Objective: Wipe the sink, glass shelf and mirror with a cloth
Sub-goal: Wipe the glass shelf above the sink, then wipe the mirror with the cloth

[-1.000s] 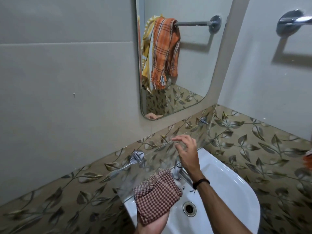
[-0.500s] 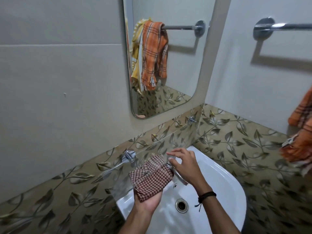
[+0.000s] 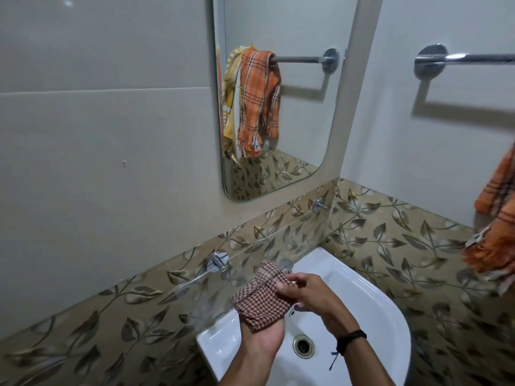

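A clear glass shelf (image 3: 239, 274) juts from the leaf-patterned tile band (image 3: 111, 316), carried on two chrome brackets (image 3: 217, 262). Just below it, a white sink (image 3: 376, 296) sits in the corner, with a metal drain (image 3: 303, 346) in its bowl.

Sink (image 3: 370, 302) sits in the wall corner, drain (image 3: 303, 346) in its basin. Glass shelf (image 3: 292, 235) on back wall above sink's rear edge; mirror (image 3: 301, 112) above shelf. Cloth (image 3: 259, 299) over sink's left rim: left hand (image 3: 262, 339) holds it from below, right hand (image 3: 309, 295) pinches its right edge. Towel (image 3: 496, 235) right of sink.
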`<state>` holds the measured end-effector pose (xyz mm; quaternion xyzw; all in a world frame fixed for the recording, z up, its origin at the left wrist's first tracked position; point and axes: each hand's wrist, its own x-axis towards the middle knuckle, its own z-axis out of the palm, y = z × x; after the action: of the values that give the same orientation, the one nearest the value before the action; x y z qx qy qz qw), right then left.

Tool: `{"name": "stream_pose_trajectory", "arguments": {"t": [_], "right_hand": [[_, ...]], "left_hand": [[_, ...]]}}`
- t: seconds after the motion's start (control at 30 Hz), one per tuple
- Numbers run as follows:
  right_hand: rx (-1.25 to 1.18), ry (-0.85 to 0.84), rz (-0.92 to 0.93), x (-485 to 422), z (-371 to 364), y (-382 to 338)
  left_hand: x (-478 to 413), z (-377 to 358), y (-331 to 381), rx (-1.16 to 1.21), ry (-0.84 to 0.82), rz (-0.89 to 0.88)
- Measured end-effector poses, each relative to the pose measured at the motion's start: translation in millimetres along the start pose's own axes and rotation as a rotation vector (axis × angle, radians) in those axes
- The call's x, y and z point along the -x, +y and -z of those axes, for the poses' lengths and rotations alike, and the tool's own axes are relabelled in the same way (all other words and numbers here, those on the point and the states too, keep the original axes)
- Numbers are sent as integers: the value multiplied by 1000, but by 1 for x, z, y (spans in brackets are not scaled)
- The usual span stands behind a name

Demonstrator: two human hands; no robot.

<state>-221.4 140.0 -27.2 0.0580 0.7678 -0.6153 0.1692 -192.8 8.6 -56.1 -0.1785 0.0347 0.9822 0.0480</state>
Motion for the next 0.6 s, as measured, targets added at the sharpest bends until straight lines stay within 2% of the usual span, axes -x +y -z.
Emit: {"name": "stream_pose_trajectory", "arguments": {"t": [0.13,0.27,0.43,0.6], "right_hand": [[-151,72,79,1,5,-9],[-155,140,146,2,9,-23],[-311,241,229,-4,20,-47],[-381,314,363,-16,24,-70]], "left_hand": [[4,1,-1,-131,65,35],[9,-3,2,-291,49,115],[8,7,8,-539,193,183],[21,-6,22,-846,124,245]]}}
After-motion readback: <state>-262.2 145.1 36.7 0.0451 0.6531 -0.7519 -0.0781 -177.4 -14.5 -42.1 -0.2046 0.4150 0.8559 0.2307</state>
